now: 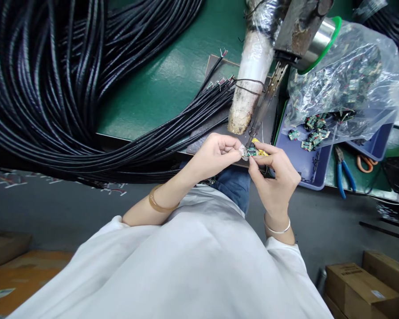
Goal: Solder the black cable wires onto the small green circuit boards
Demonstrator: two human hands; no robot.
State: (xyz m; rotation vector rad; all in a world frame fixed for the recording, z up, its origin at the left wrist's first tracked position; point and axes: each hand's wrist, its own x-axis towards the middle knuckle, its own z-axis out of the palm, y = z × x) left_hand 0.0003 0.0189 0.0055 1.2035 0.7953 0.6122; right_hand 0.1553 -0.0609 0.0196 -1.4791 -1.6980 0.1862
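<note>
A small green circuit board lies between my two hands at the table's front edge, under the tip of a soldering iron. My right hand pinches the board from the right with thumb and fingers. On the board's left side, my left hand has its fingers closed; at their tips is something small and whitish, too small to name. Beside the board, yellow pieces show near my right fingertips. A white tube bound with wire slants down just behind my hands.
Thick bundles of black cables cover the left. At the right are a blue tray with small boards, a clear plastic bag of boards, blue-handled pliers and orange-handled scissors. Cardboard boxes stand below.
</note>
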